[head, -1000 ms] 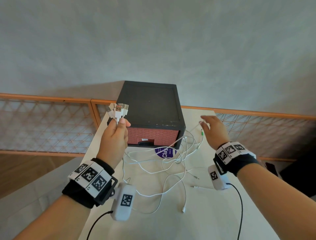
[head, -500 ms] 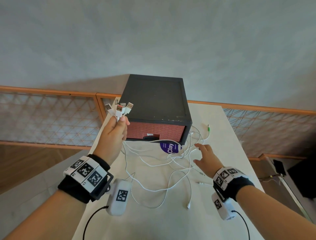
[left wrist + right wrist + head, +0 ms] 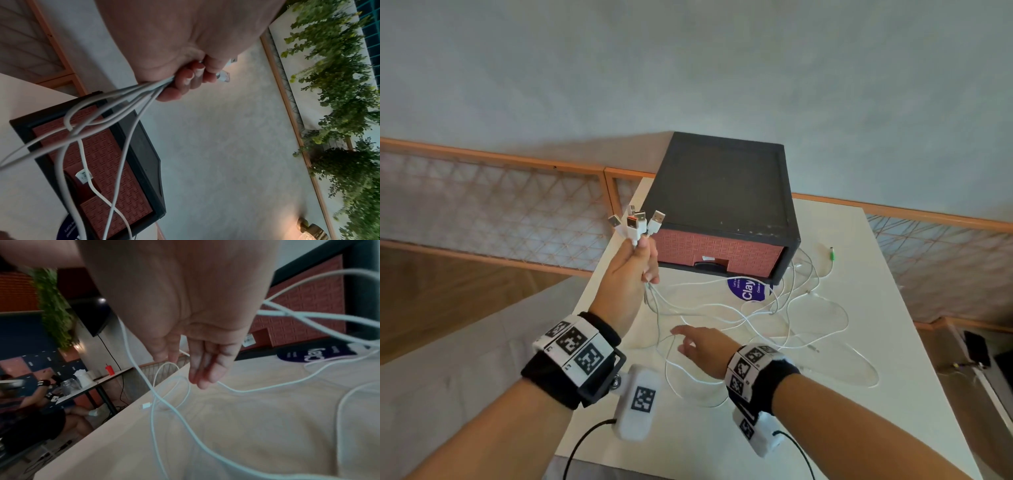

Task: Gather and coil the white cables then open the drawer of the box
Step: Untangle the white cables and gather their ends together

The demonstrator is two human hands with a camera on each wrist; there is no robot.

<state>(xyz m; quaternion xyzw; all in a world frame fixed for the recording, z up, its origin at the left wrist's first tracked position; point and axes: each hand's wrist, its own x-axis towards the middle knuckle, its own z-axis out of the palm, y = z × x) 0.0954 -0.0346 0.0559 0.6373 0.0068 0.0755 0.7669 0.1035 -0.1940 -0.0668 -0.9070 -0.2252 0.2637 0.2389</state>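
Left hand (image 3: 633,270) raised at frame centre-left, fist closed around the plug ends of the white cables (image 3: 726,310), USB plugs (image 3: 636,222) fanned above the knuckles. Right hand (image 3: 702,346) low over the worktop (image 3: 859,404), fingers straight and loosely spread among the loose strands, gripping nothing. Box (image 3: 726,205) at upper centre, red drawer (image 3: 717,248) closed. Only in the right wrist view: a small white connector (image 3: 146,406) lying near the worktop edge. Only in the left wrist view: strands crossing the drawer front.

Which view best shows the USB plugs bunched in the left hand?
Head view: the USB plugs fan out unobstructed above the left hand. Left wrist view shows only one plug tip past the fingers. Right wrist view shows none of them.
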